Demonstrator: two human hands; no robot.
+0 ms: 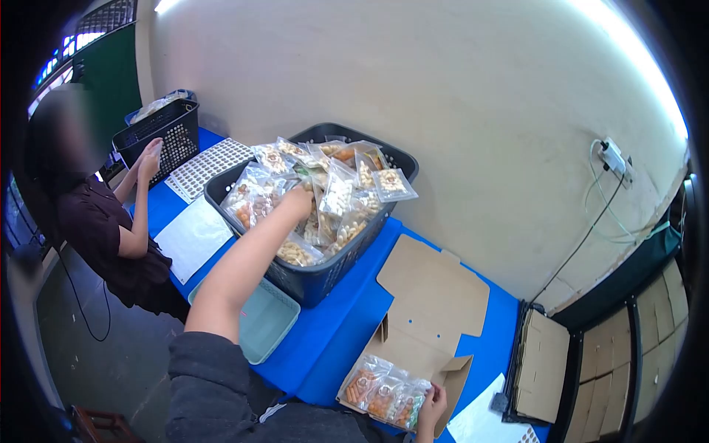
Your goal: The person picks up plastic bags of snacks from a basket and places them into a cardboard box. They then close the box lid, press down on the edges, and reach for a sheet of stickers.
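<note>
A large dark basket (306, 284) is heaped with clear packets of snacks (337, 193). My left hand (297, 202) reaches into the heap at its middle; its fingertips are hidden among the packets. At the lower right lies an open cardboard box (436, 288) with its lid folded back. Several clear packets with orange and green contents (385, 391) lie in a row inside it. My right hand (434, 406) is at the right end of this row, its fingers closed on the edge of the last packet.
A co-worker (96, 221) stands at the left, holding a small packet. Near them are a black basket (177, 140), a sticker sheet (210, 164) and white paper (193, 238). A pale green tray (266, 321) sits beside my arm. Cardboard (541, 362) stands at the right.
</note>
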